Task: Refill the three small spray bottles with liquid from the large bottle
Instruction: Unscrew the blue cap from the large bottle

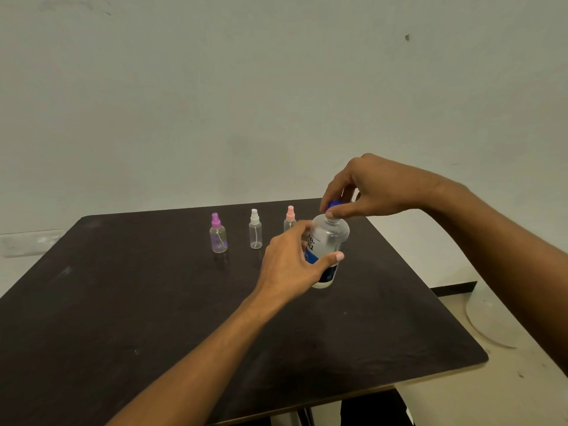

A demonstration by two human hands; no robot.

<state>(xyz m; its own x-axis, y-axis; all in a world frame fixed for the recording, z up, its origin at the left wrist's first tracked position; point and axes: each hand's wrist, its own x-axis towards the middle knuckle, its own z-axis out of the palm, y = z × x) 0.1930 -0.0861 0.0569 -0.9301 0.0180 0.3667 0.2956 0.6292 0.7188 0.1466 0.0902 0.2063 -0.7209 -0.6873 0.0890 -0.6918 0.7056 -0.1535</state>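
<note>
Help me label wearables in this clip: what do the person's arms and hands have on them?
Nothing worn is visible. The left hand and right hand are bare, with no gloves, rings, watch or bands, and no sleeve shows on either arm up to the frame edge.

Lower body of pink-capped spray bottle (290,217) hidden behind left hand (290,262). Label of large bottle (331,238) partly covered, print unreadable. Blue cap (333,204) mostly under right hand (372,187) fingers. Table (123,302) cut off left, bottom.

Clear large bottle (330,238) (blue cap (333,205)) right of three spray bottles (255,232).
</note>
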